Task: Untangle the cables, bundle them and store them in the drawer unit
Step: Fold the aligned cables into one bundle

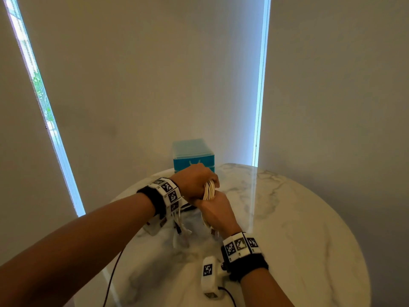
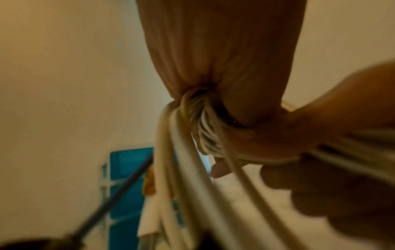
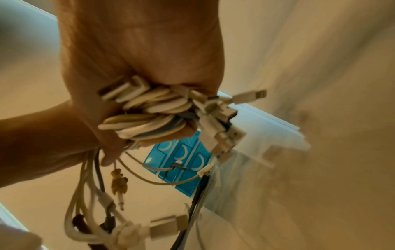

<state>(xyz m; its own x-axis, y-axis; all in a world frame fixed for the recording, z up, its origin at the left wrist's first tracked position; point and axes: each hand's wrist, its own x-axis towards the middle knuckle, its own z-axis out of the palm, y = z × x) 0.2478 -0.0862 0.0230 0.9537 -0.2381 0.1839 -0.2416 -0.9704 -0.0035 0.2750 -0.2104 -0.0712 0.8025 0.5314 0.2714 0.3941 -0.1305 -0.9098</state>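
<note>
Two hands, left hand [image 1: 192,180] and right hand [image 1: 218,210], clench one cable bundle [image 1: 209,190] above the table [image 1: 298,218]: best kept tight, loose plugs gathered before the drawer unit [image 1: 192,155].

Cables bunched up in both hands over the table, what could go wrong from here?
1. Both hands, left and right, grip the cables, so none is free to open the blue drawer unit.
2. Loose plug ends stick out of the bunch and may snag.
3. Strands hanging below look knotted, so bundling now could lock in the tangle.
</note>
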